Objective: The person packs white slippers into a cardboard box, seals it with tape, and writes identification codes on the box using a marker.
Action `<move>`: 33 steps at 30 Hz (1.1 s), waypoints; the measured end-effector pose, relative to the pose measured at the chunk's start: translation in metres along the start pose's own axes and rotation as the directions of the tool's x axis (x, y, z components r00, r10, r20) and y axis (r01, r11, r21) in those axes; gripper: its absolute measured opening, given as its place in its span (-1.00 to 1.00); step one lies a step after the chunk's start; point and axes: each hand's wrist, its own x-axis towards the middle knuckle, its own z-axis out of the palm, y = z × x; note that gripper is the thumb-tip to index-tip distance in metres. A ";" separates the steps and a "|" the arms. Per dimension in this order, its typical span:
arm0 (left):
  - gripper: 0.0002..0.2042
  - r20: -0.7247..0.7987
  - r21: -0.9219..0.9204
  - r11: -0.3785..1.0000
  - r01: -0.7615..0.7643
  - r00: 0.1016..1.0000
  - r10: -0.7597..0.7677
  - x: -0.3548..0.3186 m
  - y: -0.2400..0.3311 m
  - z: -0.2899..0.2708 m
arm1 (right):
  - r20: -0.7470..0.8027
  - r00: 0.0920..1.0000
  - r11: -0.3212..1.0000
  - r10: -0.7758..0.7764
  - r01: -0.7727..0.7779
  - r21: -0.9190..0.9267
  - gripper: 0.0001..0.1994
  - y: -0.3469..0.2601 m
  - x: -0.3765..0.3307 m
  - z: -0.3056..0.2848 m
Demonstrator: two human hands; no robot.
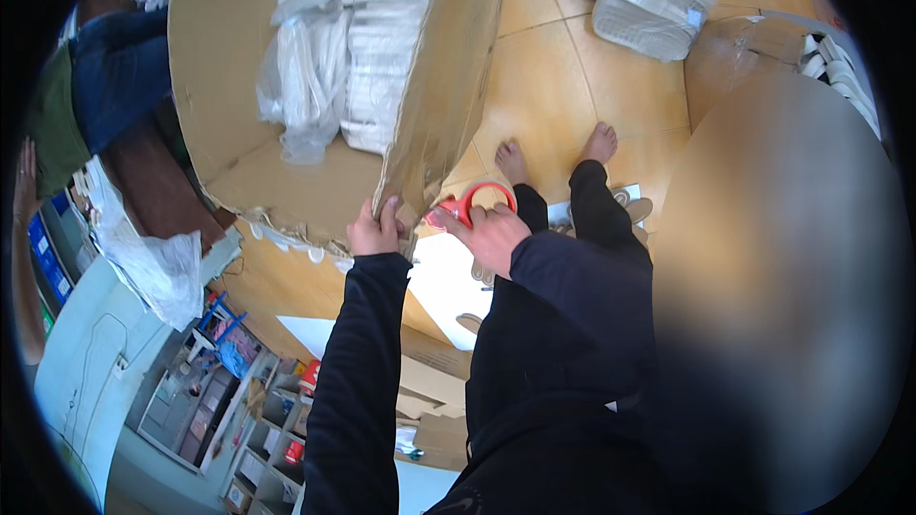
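Observation:
A large open cardboard box (229,48) takes up the upper middle of the view, and its near corner is close to both hands. Stacked inside are white items wrapped in clear plastic (386,57); what they are I cannot make out. My left hand (374,229) is closed on the box's near edge, thumb and fingers pinching the cardboard. Just right of it, my right hand (494,240) grips a red tape dispenser (469,200), with its round part showing above the fingers. The dispenser's front end is by the box's corner; whether it touches the cardboard is unclear.
More plastic-wrapped bundles (649,10) lie on the tiled floor (534,76) beyond my bare feet. Another carton (739,57) stands at the right. At the left is a person in a green top (62,124). Shelves (267,448) are at lower left; a blurred patch covers the right.

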 end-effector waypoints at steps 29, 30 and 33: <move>-0.61 0.031 -0.064 0.916 -0.397 0.916 0.399 0.009 -0.013 0.033 | -0.058 0.671 0.555 0.739 -0.557 0.618 -0.57 0.112 -0.160 -0.125; -0.60 0.122 -0.040 0.927 -0.373 0.919 0.375 0.009 -0.009 0.035 | -0.134 0.696 0.674 0.706 -0.601 0.430 -0.51 0.128 -0.178 -0.143; -0.62 0.158 0.111 0.903 -0.416 0.904 0.397 0.005 0.003 0.031 | -0.037 0.455 0.455 0.889 -0.890 -0.024 -0.33 0.161 -0.214 -0.208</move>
